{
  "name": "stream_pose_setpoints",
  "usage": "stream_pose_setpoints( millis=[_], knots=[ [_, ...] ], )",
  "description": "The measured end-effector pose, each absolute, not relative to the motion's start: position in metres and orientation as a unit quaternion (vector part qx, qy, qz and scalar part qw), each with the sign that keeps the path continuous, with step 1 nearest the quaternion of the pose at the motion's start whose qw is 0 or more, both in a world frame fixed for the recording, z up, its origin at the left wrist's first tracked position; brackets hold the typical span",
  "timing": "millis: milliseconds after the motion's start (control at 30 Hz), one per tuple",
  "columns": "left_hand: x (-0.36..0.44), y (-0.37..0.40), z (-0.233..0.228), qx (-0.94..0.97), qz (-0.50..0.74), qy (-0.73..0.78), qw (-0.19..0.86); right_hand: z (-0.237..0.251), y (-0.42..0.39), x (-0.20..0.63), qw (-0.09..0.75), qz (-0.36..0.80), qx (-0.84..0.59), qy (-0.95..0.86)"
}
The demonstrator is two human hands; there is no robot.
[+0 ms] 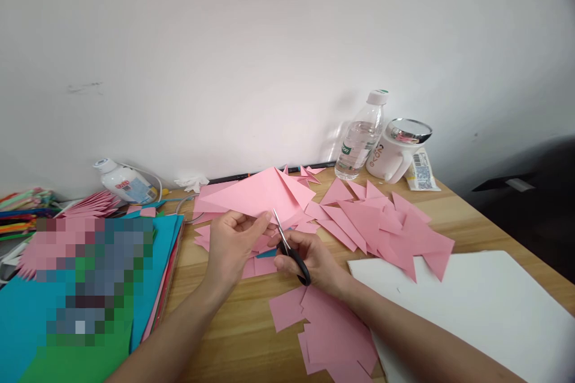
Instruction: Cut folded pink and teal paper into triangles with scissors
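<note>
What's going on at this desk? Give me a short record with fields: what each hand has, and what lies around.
Left hand: left hand pinches the near edge of a folded pink paper sheet, holding it up off the table.
Right hand: right hand grips black-handled scissors, blades pointing up at the sheet's edge.
On the table: pink triangles to the right, pink offcuts near the right forearm, a white board.
Left side: stack of coloured paper, glue bottle.
Back edge: water bottle, white mug.
Surface: wooden table.
</note>
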State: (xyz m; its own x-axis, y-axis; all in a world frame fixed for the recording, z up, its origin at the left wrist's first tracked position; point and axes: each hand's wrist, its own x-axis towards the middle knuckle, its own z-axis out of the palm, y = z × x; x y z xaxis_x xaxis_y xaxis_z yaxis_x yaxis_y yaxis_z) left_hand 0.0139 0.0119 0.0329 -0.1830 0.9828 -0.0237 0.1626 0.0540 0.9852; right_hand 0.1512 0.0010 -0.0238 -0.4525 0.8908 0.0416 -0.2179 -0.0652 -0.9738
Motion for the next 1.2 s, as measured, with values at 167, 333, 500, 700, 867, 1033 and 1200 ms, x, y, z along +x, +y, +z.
stream_pose_setpoints(
  millis=[167, 333, 500, 700, 867, 1033, 1200],
  knots=[
    [0.0134, 0.0123, 0.032, 0.48, 0.488, 0.595, 0.421, -0.0258, 0.0011, 0.1511, 0.417, 0.655, -0.322, -0.542],
    [0.0141, 0.0128, 0.033, 0.475, 0.488, 0.596, 0.425, -0.0279, 0.0017, 0.1509, 0.415, 0.66, -0.321, -0.538],
    [0.013, 0.0139, 0.0294, 0.478, 0.492, 0.589, 0.428, -0.0297, 0.0018, 0.1508, 0.418, 0.66, -0.316, -0.538],
    [0.0138, 0.014, 0.0292, 0.478, 0.491, 0.587, 0.43, -0.0238, 0.001, 0.15, 0.421, 0.651, -0.33, -0.538],
    [0.014, 0.0136, 0.0283, 0.484, 0.489, 0.582, 0.433, -0.0213, 0.0013, 0.15, 0.427, 0.647, -0.335, -0.535],
    [0.0132, 0.0141, 0.0262, 0.487, 0.489, 0.584, 0.429, -0.0262, 0.0018, 0.1498, 0.427, 0.661, -0.319, -0.528],
    [0.0136, 0.0142, 0.0268, 0.481, 0.491, 0.585, 0.43, -0.0287, 0.0016, 0.1503, 0.426, 0.662, -0.319, -0.527]
  ],
)
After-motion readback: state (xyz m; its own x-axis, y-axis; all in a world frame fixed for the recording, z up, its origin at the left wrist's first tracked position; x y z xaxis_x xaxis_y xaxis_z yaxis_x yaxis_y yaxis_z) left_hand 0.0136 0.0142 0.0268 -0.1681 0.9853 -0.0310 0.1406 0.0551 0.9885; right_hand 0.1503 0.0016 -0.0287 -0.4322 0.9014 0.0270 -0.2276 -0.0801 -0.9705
